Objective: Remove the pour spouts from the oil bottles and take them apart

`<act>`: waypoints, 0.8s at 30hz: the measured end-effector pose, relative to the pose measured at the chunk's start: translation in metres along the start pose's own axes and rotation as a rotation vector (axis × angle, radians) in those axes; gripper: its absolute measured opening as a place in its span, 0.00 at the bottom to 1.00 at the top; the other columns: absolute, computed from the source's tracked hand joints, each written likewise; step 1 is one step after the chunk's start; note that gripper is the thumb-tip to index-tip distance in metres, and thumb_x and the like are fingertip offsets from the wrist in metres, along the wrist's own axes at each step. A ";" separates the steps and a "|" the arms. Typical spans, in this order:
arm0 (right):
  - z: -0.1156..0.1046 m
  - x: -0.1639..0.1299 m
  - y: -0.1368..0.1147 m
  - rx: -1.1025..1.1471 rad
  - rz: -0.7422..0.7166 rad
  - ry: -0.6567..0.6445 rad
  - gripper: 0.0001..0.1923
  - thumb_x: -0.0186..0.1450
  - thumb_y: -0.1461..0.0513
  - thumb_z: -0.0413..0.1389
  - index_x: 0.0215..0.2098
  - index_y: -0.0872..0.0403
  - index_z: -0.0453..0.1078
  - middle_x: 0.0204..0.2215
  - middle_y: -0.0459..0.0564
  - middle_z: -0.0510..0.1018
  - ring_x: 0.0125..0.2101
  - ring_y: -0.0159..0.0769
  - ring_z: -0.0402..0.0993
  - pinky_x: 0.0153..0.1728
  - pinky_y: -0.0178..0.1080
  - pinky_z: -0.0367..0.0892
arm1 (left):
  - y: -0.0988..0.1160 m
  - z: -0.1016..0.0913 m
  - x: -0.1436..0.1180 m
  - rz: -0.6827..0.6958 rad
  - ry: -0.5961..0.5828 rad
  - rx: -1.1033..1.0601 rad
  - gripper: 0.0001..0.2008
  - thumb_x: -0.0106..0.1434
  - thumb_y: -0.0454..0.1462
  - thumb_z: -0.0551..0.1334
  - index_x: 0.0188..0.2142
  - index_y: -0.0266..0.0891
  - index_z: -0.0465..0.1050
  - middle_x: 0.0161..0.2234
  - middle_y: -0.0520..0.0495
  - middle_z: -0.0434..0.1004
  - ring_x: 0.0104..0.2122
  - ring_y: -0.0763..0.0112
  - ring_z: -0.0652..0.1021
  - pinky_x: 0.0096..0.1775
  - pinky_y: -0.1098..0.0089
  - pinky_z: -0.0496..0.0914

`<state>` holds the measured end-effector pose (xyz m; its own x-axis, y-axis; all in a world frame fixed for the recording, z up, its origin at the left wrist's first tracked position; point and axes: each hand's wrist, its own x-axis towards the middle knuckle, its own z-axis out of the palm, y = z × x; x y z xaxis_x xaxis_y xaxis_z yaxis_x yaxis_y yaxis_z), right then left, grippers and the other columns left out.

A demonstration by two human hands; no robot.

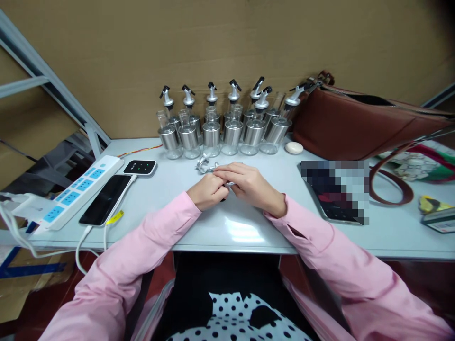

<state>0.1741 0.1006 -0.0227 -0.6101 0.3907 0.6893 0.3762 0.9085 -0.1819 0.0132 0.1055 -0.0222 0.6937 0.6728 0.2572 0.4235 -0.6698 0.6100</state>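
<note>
My left hand (209, 191) is closed above the table, its fingers curled around a small silver-and-black piece (230, 183) that is mostly hidden. From the other side my right hand (253, 183) meets it, its fingers bent over the left hand's knuckles and its thumb side at the piece. Just beyond my hands lie loose silver pour spouts (204, 165). Behind them stand several glass bottles with steel sleeves (212, 135) in two rows. Silver pour spouts with black tips (233, 91) rise from the back bottles and from some at the right; several front bottle necks are uncapped.
On the left are a white power strip (80, 192), a phone on a cable (105, 199) and a small black-topped device (140, 167). At right lie a round cream case (294, 148), a partly blurred phone (329, 192) and a brown handbag (341, 125). Cardboard (227, 38) backs the table.
</note>
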 end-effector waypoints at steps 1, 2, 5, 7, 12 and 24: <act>0.000 -0.001 0.001 0.000 0.003 0.007 0.20 0.58 0.75 0.44 0.44 0.59 0.68 0.43 0.55 0.74 0.43 0.37 0.69 0.43 0.40 0.68 | 0.000 0.000 0.000 0.002 0.004 -0.008 0.11 0.51 0.34 0.47 0.19 0.36 0.65 0.23 0.46 0.73 0.26 0.70 0.73 0.33 0.69 0.68; 0.000 -0.001 0.001 -0.004 0.007 0.012 0.20 0.58 0.75 0.44 0.44 0.59 0.68 0.43 0.55 0.74 0.43 0.37 0.69 0.43 0.40 0.68 | 0.000 0.001 0.000 0.004 0.006 -0.014 0.11 0.51 0.34 0.47 0.19 0.36 0.65 0.23 0.46 0.73 0.26 0.70 0.73 0.33 0.69 0.68; 0.000 -0.001 0.000 -0.021 0.015 0.029 0.19 0.59 0.74 0.44 0.44 0.58 0.69 0.43 0.54 0.75 0.43 0.36 0.71 0.43 0.39 0.69 | 0.001 0.000 0.000 0.014 0.014 -0.033 0.13 0.52 0.35 0.46 0.19 0.35 0.65 0.22 0.46 0.73 0.24 0.70 0.72 0.31 0.69 0.68; 0.001 0.000 -0.002 -0.056 0.018 0.054 0.19 0.59 0.74 0.43 0.44 0.58 0.70 0.43 0.54 0.75 0.43 0.35 0.71 0.42 0.39 0.70 | 0.002 -0.001 0.000 0.023 0.032 -0.060 0.13 0.52 0.35 0.46 0.18 0.35 0.66 0.21 0.47 0.72 0.23 0.70 0.72 0.30 0.70 0.67; 0.001 0.003 -0.009 -0.163 -0.010 0.178 0.16 0.60 0.72 0.46 0.42 0.59 0.71 0.41 0.55 0.76 0.41 0.36 0.73 0.41 0.37 0.70 | 0.007 -0.004 0.002 0.018 0.068 -0.157 0.14 0.53 0.35 0.47 0.18 0.35 0.66 0.21 0.47 0.72 0.25 0.71 0.73 0.31 0.71 0.68; -0.001 0.003 -0.010 -0.198 -0.050 0.306 0.10 0.60 0.72 0.46 0.35 0.54 0.65 0.39 0.51 0.76 0.36 0.31 0.74 0.32 0.31 0.69 | 0.014 -0.008 0.002 0.002 0.005 -0.306 0.14 0.57 0.34 0.45 0.21 0.35 0.65 0.21 0.49 0.72 0.24 0.74 0.72 0.32 0.73 0.67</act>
<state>0.1690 0.0926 -0.0184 -0.4060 0.2571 0.8770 0.4973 0.8672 -0.0241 0.0156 0.1004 -0.0073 0.6910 0.6736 0.2621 0.2260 -0.5459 0.8068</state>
